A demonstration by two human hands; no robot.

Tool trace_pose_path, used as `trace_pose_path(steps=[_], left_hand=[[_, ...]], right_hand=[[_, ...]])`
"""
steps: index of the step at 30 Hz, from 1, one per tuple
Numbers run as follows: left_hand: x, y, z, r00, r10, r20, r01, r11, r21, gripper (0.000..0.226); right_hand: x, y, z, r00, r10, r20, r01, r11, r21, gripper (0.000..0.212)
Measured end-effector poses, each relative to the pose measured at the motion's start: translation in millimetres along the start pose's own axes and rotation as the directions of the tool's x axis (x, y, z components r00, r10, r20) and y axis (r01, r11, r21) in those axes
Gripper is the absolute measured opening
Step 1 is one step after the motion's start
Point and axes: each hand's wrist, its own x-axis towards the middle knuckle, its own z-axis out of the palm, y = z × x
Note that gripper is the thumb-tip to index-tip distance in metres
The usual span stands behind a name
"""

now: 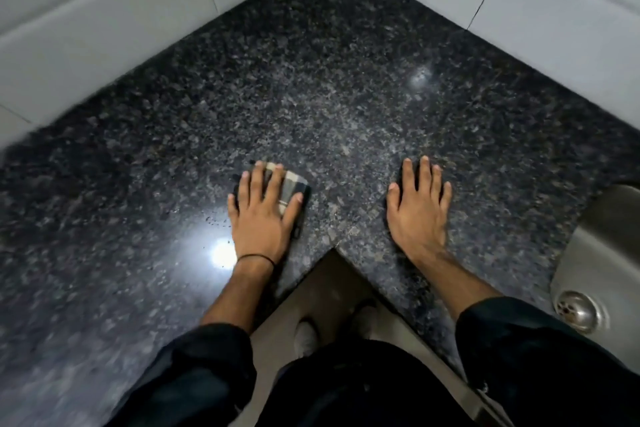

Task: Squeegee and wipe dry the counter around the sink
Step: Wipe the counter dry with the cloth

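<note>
Two hands flat on counter [329,80] near inner corner. Wipe step judged in hand: folded cloth [292,187] pinned under left hand [261,215]. Best done with even palm pressure and overlapping passes, water driven toward sink [602,239] at right edge. Specks [218,218] beside left hand possibly droplets; too blurred to confirm, worth a pass. On left, fingers [258,177] straight, slightly spread, pressed on cloth, no pinch. Right hand [417,208]: straight, spread, rested on bare stone, nothing held, well apart from cloth.

Left hand [265,211] palm down, fingers straight and spread. Right hand [419,208] likewise flat, fingers extended, slightly splayed. Both forearms bare, reaching forward; dark sleeves end near elbows.
</note>
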Motion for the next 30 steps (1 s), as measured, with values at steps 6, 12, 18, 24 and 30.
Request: trace_pose_path(steps=[6,12,18,24,30], left_hand=[[-7.5,14.2,0.7,0.995,-0.099,-0.033,0.098,0.995,-0.037,0.061],[-32.3,-40.3,-12.1,0.999,-0.031,-0.041,0.034,0.996,0.083,0.060],[-11.4,-69.2,-25.6,0.948,-0.297,-0.114,0.295,0.955,-0.035,0.063],[-65.9,28.2,12.8,0.990,0.141,0.017,-0.140,0.990,-0.007,0.064],[-29.0,59.6,23.0,0.813,0.552,0.185,-0.560,0.829,-0.011,0.064]], right_hand=[[-0.8,0.0,-1.7,1.000,-0.001,-0.004,0.001,1.000,0.011,0.057],[-1.0,2.0,-0.8,1.000,-0.007,-0.002,0.007,1.000,0.017,0.057],[-2.3,0.3,-1.2,1.000,-0.001,-0.002,0.001,1.000,0.022,0.057],[-0.6,2.2,-3.1,1.000,0.004,0.023,-0.006,0.997,0.080,0.057],[4.5,36.5,-25.6,0.993,-0.021,0.120,-0.029,0.917,0.399,0.055]])
